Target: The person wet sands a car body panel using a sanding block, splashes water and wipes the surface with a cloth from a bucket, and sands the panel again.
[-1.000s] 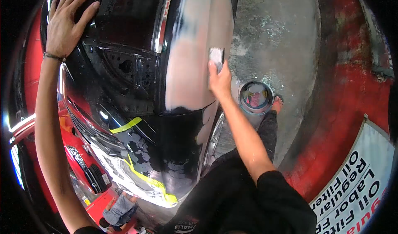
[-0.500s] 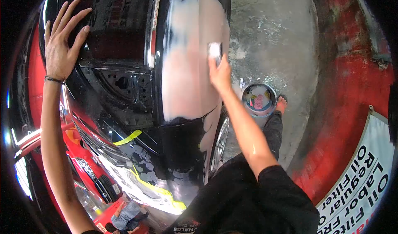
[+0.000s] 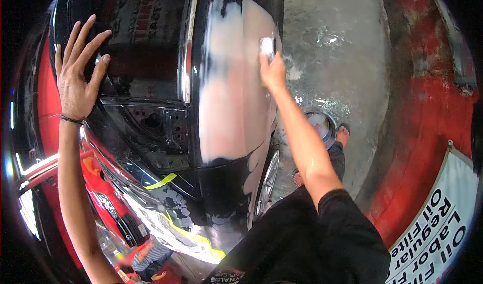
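Observation:
My left hand (image 3: 78, 83) lies with fingers spread on the dark upper surface of a black car, beside the window glass (image 3: 146, 37). In my right hand (image 3: 273, 73) is a small sanding block (image 3: 267, 46), pale on top with a dark edge, gripped between thumb and fingers. The block rests against the outer side of a car body panel (image 3: 224, 110), which is sanded to patchy white and pinkish filler. The block's underside is hidden.
A round bucket (image 3: 329, 128) stands on the wet concrete floor (image 3: 342, 77), partly behind my right forearm. Yellow tape (image 3: 161, 181) and masking sheet edge the car's front. A wheel (image 3: 270, 181) lies below the panel. Another person (image 3: 156, 258) is at the lower left.
My right hand has slid the sanding block up and slightly right along the panel. The view has shifted, so my left hand appears lower; its spread fingers look the same.

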`<act>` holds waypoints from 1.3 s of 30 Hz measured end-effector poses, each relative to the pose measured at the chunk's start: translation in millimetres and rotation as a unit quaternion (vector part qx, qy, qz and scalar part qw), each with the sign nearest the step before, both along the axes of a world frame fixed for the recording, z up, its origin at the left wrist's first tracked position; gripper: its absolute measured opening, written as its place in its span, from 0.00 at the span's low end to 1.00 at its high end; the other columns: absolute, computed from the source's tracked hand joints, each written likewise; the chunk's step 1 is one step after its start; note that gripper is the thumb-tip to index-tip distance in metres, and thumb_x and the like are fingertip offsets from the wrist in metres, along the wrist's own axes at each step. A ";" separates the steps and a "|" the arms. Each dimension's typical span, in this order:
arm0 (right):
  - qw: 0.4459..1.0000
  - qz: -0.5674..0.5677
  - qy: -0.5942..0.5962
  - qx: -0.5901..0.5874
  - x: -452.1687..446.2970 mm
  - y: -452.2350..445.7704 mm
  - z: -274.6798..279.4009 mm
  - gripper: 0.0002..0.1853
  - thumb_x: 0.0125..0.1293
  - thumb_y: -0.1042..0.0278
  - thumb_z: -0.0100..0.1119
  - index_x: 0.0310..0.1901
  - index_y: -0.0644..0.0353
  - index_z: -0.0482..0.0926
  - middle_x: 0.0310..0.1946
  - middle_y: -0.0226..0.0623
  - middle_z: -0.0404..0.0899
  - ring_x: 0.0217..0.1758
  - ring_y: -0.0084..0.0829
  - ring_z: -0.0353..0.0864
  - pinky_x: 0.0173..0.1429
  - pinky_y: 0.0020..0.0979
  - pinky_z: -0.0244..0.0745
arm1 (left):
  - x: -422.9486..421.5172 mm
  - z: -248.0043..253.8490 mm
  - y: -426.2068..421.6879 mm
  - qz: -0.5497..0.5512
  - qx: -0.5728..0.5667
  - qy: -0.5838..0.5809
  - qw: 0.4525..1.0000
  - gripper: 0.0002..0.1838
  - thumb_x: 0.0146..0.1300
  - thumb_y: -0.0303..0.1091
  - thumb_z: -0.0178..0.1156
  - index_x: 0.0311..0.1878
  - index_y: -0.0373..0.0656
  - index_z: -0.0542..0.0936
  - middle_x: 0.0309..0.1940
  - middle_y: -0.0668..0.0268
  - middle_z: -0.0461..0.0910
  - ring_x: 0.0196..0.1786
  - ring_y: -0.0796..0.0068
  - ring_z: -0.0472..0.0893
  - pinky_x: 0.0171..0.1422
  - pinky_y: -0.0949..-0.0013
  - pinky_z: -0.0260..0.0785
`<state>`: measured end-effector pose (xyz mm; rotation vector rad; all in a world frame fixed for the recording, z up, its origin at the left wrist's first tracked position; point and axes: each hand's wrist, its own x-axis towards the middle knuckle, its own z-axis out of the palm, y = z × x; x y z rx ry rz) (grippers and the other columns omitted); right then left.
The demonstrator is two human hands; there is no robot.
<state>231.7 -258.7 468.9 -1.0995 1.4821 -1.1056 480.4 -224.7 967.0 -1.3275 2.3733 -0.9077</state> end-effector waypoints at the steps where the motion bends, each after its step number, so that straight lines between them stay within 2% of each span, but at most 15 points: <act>1: 0.999 0.013 -0.032 0.034 -7.7 -17.5 11.3 0.27 0.81 0.47 0.68 0.58 0.70 0.80 0.44 0.62 0.91 0.49 0.62 0.93 0.54 0.56 0.84 | -1.6 0.1 0.5 0.005 0.001 0.003 1.000 0.26 0.83 0.48 0.63 0.81 0.65 0.84 0.92 0.71 0.67 0.96 0.60 0.57 0.98 0.37 0.38; 4: 0.998 0.041 -0.014 0.055 -4.5 0.2 8.7 0.28 0.82 0.46 0.67 0.58 0.71 0.80 0.46 0.63 0.91 0.50 0.64 0.92 0.56 0.56 0.84 | -4.9 1.6 1.0 0.001 0.001 0.003 1.000 0.26 0.83 0.48 0.64 0.80 0.64 0.85 0.92 0.71 0.67 0.96 0.59 0.57 0.98 0.36 0.38; 6: 0.997 0.066 -0.045 -0.008 -7.1 72.9 36.9 0.28 0.83 0.48 0.66 0.61 0.73 0.79 0.48 0.65 0.90 0.52 0.62 0.93 0.57 0.55 0.84 | -12.0 1.7 2.6 0.017 0.002 0.009 1.000 0.26 0.82 0.48 0.64 0.80 0.63 0.85 0.92 0.70 0.67 0.96 0.58 0.57 0.98 0.37 0.38; 9: 0.990 0.075 -0.116 0.031 -14.5 140.4 80.9 0.25 0.84 0.55 0.65 0.63 0.73 0.77 0.48 0.67 0.90 0.54 0.65 0.92 0.61 0.55 0.84 | -19.7 3.4 3.9 0.037 0.004 0.003 0.999 0.26 0.82 0.48 0.63 0.80 0.62 0.85 0.92 0.67 0.67 0.96 0.56 0.57 0.98 0.37 0.38; 13: 0.995 0.028 -0.080 -0.048 12.8 56.6 50.6 0.24 0.84 0.55 0.64 0.62 0.72 0.77 0.49 0.67 0.90 0.54 0.65 0.92 0.60 0.56 0.84 | -24.8 6.7 3.3 0.050 0.025 0.016 0.998 0.27 0.80 0.45 0.65 0.79 0.58 0.85 0.92 0.63 0.67 0.96 0.51 0.57 0.98 0.38 0.38; 14: 0.993 0.059 -0.097 -0.032 -2.3 2.6 87.9 0.25 0.83 0.54 0.64 0.62 0.72 0.77 0.48 0.67 0.90 0.53 0.66 0.92 0.57 0.58 0.84 | -26.4 7.3 2.3 0.054 0.026 0.018 0.998 0.27 0.80 0.44 0.65 0.79 0.58 0.86 0.92 0.63 0.67 0.96 0.51 0.57 0.98 0.37 0.38; 17: 0.997 0.053 -0.035 -0.043 -3.7 -113.4 114.9 0.25 0.82 0.51 0.66 0.58 0.71 0.79 0.49 0.67 0.90 0.52 0.66 0.92 0.56 0.59 0.84 | -31.8 9.6 0.1 0.074 0.038 0.027 0.996 0.26 0.78 0.43 0.66 0.78 0.58 0.87 0.91 0.60 0.68 0.96 0.48 0.58 0.98 0.36 0.38; 20: 0.995 0.060 -0.072 -0.027 -4.1 -75.0 108.1 0.24 0.83 0.52 0.65 0.58 0.71 0.79 0.49 0.66 0.91 0.52 0.66 0.92 0.57 0.58 0.84 | -34.2 10.9 -0.9 0.093 0.039 0.030 0.994 0.27 0.77 0.42 0.67 0.78 0.58 0.87 0.91 0.59 0.69 0.96 0.49 0.58 0.98 0.35 0.35; 22: 0.988 0.069 -0.139 0.004 -2.0 6.0 88.1 0.24 0.84 0.55 0.64 0.62 0.72 0.79 0.49 0.65 0.91 0.55 0.64 0.93 0.60 0.56 0.85 | -37.3 12.3 -1.4 0.108 0.043 0.037 0.993 0.27 0.76 0.43 0.68 0.77 0.58 0.87 0.90 0.59 0.69 0.95 0.48 0.59 0.98 0.35 0.35; 24: 0.988 0.076 -0.135 0.010 -13.0 79.3 80.9 0.23 0.84 0.61 0.64 0.70 0.69 0.78 0.57 0.55 0.91 0.62 0.51 0.92 0.68 0.48 0.84 | -40.0 12.1 -5.4 0.115 0.046 0.042 0.991 0.27 0.76 0.44 0.68 0.76 0.57 0.88 0.90 0.59 0.70 0.95 0.48 0.59 0.98 0.35 0.34; 27: 0.986 0.094 -0.124 0.058 -17.4 55.1 95.8 0.25 0.83 0.61 0.64 0.71 0.69 0.77 0.58 0.57 0.91 0.63 0.51 0.92 0.70 0.47 0.84 | -40.0 13.3 -6.1 0.118 0.049 0.051 0.990 0.26 0.76 0.44 0.68 0.75 0.56 0.89 0.90 0.58 0.70 0.95 0.48 0.59 0.98 0.35 0.33; 29: 0.987 0.087 -0.133 -0.009 -7.8 -32.1 85.4 0.24 0.83 0.61 0.65 0.70 0.69 0.78 0.57 0.56 0.91 0.61 0.50 0.92 0.66 0.48 0.84 | -38.4 12.8 -5.0 0.124 0.047 0.051 0.990 0.26 0.76 0.45 0.67 0.75 0.56 0.89 0.90 0.58 0.71 0.95 0.48 0.59 0.98 0.35 0.32; 32: 0.995 0.093 -0.018 0.011 -6.9 -162.9 115.1 0.22 0.84 0.53 0.66 0.57 0.68 0.77 0.47 0.52 0.92 0.45 0.49 0.94 0.52 0.48 0.88 | -39.0 12.2 -5.4 0.128 0.049 0.062 0.989 0.25 0.76 0.44 0.67 0.74 0.57 0.90 0.89 0.57 0.71 0.95 0.47 0.60 0.98 0.35 0.32; 34: 0.991 0.093 -0.082 0.054 -1.7 -169.4 105.0 0.22 0.84 0.54 0.67 0.57 0.69 0.78 0.47 0.53 0.92 0.43 0.51 0.94 0.51 0.48 0.89 | -38.0 12.4 -5.7 0.133 0.046 0.049 0.989 0.25 0.76 0.44 0.67 0.74 0.57 0.89 0.89 0.58 0.71 0.95 0.47 0.60 0.98 0.35 0.32; 39: 0.992 0.060 -0.086 -0.067 -0.9 -48.7 86.6 0.24 0.83 0.58 0.67 0.67 0.70 0.78 0.50 0.54 0.92 0.53 0.48 0.94 0.62 0.48 0.86 | -37.4 14.1 -4.7 0.140 0.048 0.054 0.987 0.26 0.74 0.42 0.69 0.74 0.58 0.89 0.89 0.60 0.71 0.95 0.47 0.60 0.98 0.34 0.32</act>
